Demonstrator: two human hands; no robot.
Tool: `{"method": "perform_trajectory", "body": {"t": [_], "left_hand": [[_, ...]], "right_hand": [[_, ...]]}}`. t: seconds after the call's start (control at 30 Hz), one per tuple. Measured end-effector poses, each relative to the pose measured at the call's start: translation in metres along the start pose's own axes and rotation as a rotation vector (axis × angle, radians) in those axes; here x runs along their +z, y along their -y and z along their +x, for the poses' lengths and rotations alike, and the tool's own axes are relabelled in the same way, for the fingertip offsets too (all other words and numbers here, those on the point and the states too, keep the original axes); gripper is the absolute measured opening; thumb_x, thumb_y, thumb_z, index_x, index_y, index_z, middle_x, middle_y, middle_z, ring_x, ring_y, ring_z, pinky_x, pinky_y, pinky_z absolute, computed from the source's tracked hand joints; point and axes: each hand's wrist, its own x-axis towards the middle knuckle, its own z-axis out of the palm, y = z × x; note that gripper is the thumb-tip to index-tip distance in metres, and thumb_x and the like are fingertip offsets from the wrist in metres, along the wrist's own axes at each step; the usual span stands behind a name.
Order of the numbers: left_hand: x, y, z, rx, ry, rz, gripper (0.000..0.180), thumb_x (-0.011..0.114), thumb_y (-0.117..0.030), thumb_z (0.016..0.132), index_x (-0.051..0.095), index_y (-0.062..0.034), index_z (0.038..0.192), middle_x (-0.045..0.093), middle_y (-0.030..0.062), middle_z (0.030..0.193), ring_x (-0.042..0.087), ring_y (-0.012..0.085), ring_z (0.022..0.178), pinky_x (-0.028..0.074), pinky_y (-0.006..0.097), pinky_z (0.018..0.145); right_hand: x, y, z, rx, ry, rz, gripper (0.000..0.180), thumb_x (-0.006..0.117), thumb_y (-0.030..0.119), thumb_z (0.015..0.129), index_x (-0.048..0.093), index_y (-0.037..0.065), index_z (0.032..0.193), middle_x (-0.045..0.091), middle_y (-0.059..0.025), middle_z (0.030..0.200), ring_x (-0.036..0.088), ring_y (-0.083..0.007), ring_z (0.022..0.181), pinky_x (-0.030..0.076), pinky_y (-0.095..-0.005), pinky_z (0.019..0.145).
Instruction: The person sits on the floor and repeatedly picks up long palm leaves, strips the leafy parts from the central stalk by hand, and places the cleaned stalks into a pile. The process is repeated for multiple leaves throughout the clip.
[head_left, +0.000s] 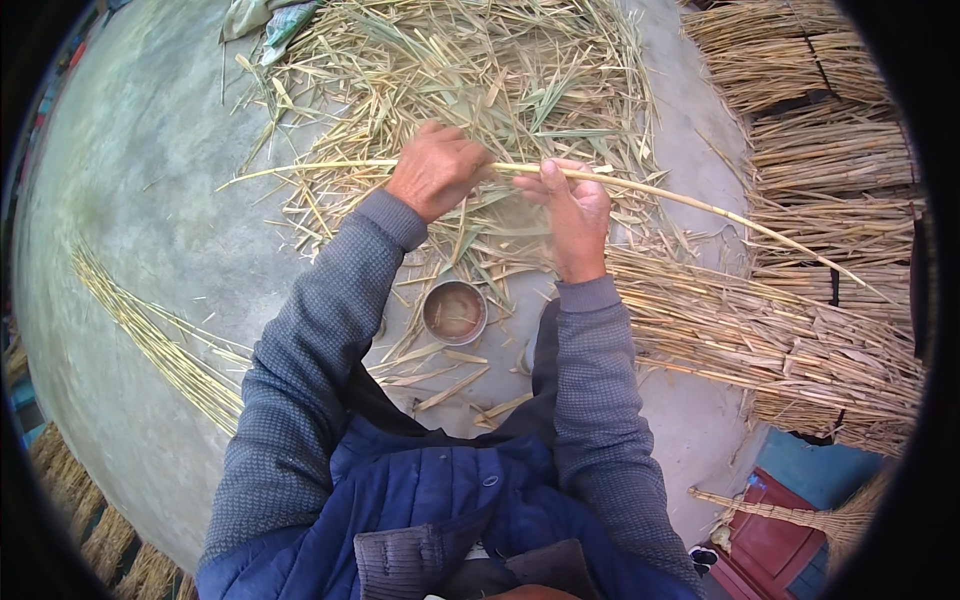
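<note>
Stripping this stalk well looks to be a matter of keeping it taut between both hands and peeling along its length, not across it, so the thin cane does not kink or snap. The left hand (437, 168) should anchor while the right hand (575, 215) works the sheath loose; a light pinch seems enough, since a hard squeeze would likely crush the hollow stem.

Nearest the body, a small round tin (455, 311) stands on the floor (130, 200) between the forearms, with loose husk strips around it. Above it both hands hold the stalk (690, 200). The left hand is closed over it, knuckles up, fingers wrapped round. The right hand pinches it between thumb and fingers, thumb tip raised.

That stalk is long, slim and pale yellow-green, slightly bowed. It runs from the left of the litter, through both hands, and tapers out toward the floor's right edge, over the bundles.

Beyond the hands lies a heap of husks (470, 70), dry leaves and strips. Tied straw bundles (820, 150) lie along the right edge, and a thin row of cleaned stalks (160, 345) lies toward the left edge.
</note>
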Motion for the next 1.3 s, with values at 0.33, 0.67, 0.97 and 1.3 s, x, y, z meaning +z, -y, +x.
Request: {"method": "perform_trajectory", "body": {"t": [0.33, 0.67, 0.97, 1.3], "left_hand": [[-0.033, 0.037, -0.018, -0.368, 0.343, -0.084, 0.031, 0.082, -0.038, 0.074, 0.068, -0.0109, 0.081, 0.07, 0.0099, 0.077, 0.065, 0.0283, 0.074, 0.043, 0.044, 0.079], [-0.003, -0.006, 0.004, -0.629, 0.25, -1.091, 0.02, 0.079, -0.016, 0.088, 0.072, -0.0017, 0.098, 0.068, -0.0006, 0.079, 0.059, 0.0034, 0.07, 0.046, 0.02, 0.06], [0.006, -0.011, 0.001, -0.694, 0.142, -1.092, 0.023, 0.084, -0.015, 0.081, 0.074, -0.0011, 0.097, 0.071, 0.0016, 0.082, 0.061, 0.0066, 0.072, 0.05, 0.024, 0.064], [-0.019, 0.036, 0.001, -0.77, -0.382, -1.178, 0.017, 0.073, -0.016, 0.093, 0.065, -0.0013, 0.097, 0.075, 0.0103, 0.091, 0.07, 0.0129, 0.08, 0.055, 0.025, 0.074]], "right_hand": [[-0.04, 0.026, 0.005, 0.045, -0.153, -0.062, 0.032, 0.067, 0.025, 0.098, 0.059, -0.003, 0.109, 0.071, -0.0136, 0.093, 0.072, -0.0184, 0.082, 0.057, -0.0252, 0.071], [-0.003, 0.019, -0.006, -0.036, 0.112, -0.079, 0.024, 0.063, 0.018, 0.1, 0.058, -0.003, 0.112, 0.071, -0.015, 0.106, 0.072, -0.0188, 0.093, 0.056, -0.0259, 0.079], [-0.009, 0.016, -0.008, 0.037, 0.119, -0.027, 0.022, 0.064, 0.018, 0.099, 0.059, 0.001, 0.112, 0.07, -0.016, 0.111, 0.071, -0.0208, 0.097, 0.056, -0.029, 0.081], [-0.031, 0.009, -0.003, 0.087, 0.015, -0.036, 0.022, 0.063, 0.015, 0.099, 0.057, -0.004, 0.111, 0.07, -0.0177, 0.108, 0.072, -0.0187, 0.092, 0.059, -0.0246, 0.076]]}}
